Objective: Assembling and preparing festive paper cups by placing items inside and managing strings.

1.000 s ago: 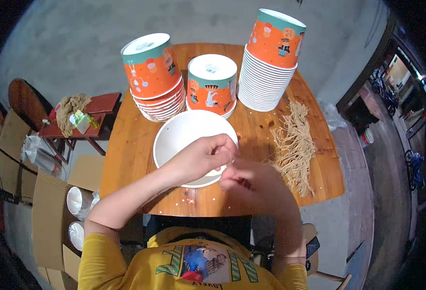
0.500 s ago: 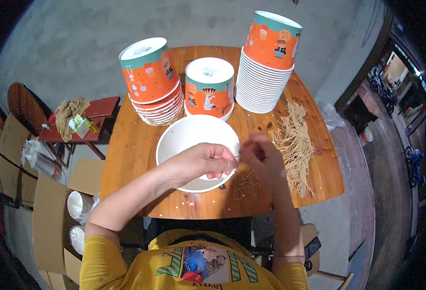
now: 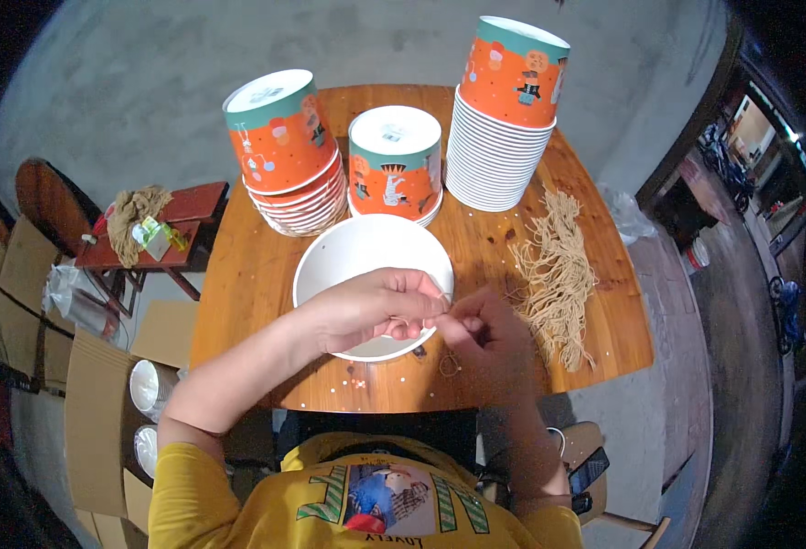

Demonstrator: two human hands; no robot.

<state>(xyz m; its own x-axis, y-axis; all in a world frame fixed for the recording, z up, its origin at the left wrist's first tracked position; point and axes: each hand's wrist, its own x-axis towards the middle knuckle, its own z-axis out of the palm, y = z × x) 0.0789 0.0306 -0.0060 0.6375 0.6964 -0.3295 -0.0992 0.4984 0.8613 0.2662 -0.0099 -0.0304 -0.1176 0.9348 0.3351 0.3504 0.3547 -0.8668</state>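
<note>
An open white paper bucket stands on the wooden table, its pale inside facing up toward me. My left hand is over the bucket's near right part, thumb and fingers pinched together. My right hand meets it at the bucket's right rim, fingers curled and slightly blurred. A thin tan string hangs below the hands, its upper end hidden by the fingers. Both pinches seem closed on this string. A bundle of loose tan strings lies to the right of my right hand.
Upside-down orange and green buckets stand as a left stack, a middle stack and a tall right stack. A red bench and cardboard box are at left. The table's near edge borders my body.
My right hand has moved down and slightly left, its fingers now touching those of my left hand. My left hand has stayed nearly in place over the bucket.
</note>
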